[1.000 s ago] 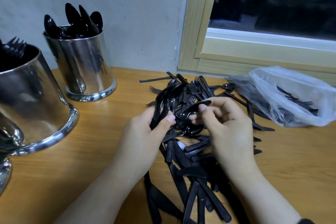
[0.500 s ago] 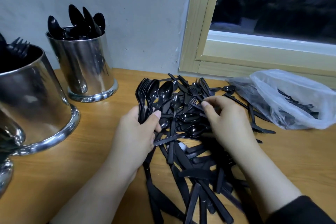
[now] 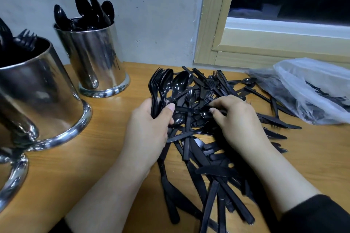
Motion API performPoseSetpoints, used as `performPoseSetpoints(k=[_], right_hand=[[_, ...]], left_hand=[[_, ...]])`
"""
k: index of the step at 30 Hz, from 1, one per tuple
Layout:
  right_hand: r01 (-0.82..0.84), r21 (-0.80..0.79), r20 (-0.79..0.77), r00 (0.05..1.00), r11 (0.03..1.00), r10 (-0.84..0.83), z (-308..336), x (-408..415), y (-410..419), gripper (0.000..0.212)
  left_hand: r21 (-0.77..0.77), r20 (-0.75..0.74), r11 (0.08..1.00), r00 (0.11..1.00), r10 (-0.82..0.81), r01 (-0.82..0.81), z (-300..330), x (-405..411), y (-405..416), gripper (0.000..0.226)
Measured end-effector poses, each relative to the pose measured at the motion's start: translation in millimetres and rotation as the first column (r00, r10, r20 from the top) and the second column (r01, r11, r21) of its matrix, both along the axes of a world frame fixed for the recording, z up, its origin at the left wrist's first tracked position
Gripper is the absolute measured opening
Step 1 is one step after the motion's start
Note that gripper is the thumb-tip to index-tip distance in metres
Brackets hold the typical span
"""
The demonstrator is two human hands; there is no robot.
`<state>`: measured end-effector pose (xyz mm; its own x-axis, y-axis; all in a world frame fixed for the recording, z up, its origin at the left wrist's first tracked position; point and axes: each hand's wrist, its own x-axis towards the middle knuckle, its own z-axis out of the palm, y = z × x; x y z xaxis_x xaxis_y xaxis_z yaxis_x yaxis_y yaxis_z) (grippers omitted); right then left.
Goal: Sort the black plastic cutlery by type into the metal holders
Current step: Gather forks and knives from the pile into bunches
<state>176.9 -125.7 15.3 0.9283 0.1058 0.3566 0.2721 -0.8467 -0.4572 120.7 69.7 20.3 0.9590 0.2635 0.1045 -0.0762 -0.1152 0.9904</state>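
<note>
Two shiny steel holders stand left: one [image 3: 37, 89] with forks, one [image 3: 94, 56] with spoons. The left hand [image 3: 149, 130] grips a glossy bundle [image 3: 162, 89]. The right hand [image 3: 238, 121] pinches a handle in the black pile [image 3: 204, 157]. A crinkled bag [image 3: 306, 89] lies right.

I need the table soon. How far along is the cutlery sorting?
Partly done. The far holder already stands full of spoons and the nearer holder has forks. The left hand grips a bundle of forks and spoons; the right hand picks through the pile. Much of that pile, mostly knives, plus cutlery in the plastic bag, remains.
</note>
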Motion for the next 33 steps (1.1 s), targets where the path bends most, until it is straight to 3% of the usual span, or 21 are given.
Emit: performPoseSetpoints(k=[5,8,13,15,18,22,24,27,30,33], right_hand=[[-0.078,0.233,0.209,0.978,0.969,0.029,12.9,-7.4,-9.7,0.016],[-0.19,0.289,0.233,0.965,0.938,0.123,10.8,-11.3,-12.5,0.015],[-0.253,0.29,0.322,0.934,0.923,0.155,12.3,-16.0,-2.3,0.019],[-0.243,0.334,0.32,0.938,0.911,0.133,12.0,-17.1,0.1,0.018],[-0.253,0.409,0.29,0.947,0.877,0.138,9.3,-19.5,4.7,0.022],[-0.172,0.394,0.24,0.968,0.903,0.079,11.5,-17.8,1.4,0.021],[-0.058,0.345,0.175,0.985,0.937,-0.004,15.8,-14.8,-6.8,0.02],[0.082,0.105,-0.008,0.997,0.991,-0.082,18.0,-12.8,-18.7,0.029],[0.071,-0.108,-0.192,0.977,0.992,-0.091,17.3,-14.9,-19.3,0.038],[0.028,-0.181,-0.27,0.96,0.983,-0.077,14.9,-14.3,-15.8,0.037]], left_hand=[[0.017,0.111,0.991,0.986,0.128,-0.131,3.2,2.2,6.0,0.017],[0.06,0.153,0.986,0.978,0.145,-0.155,1.9,3.8,8.7,0.015],[0.075,0.001,0.995,0.997,-0.071,0.071,4.0,-1.2,-0.4,0.01],[-0.014,-0.069,0.983,0.981,-0.183,0.183,6.4,-4.6,-4.3,0.009],[0.012,-0.109,0.959,0.954,-0.28,0.282,4.5,-7.7,-8.3,0.011],[-0.049,-0.148,0.936,0.924,-0.352,0.349,-0.3,-7.7,-7.6,0.015],[-0.056,-0.154,0.943,0.93,-0.334,0.329,-1.0,-6.2,-5.0,0.013],[-0.081,-0.133,0.967,0.959,-0.25,0.241,-1.8,-2.7,-2.2,0.01],[-0.112,-0.119,0.978,0.974,-0.191,0.178,-3.1,-1.1,0.0,0.014],[-0.103,-0.11,0.982,0.979,-0.171,0.16,-2.0,-1.7,-0.1,0.015]])
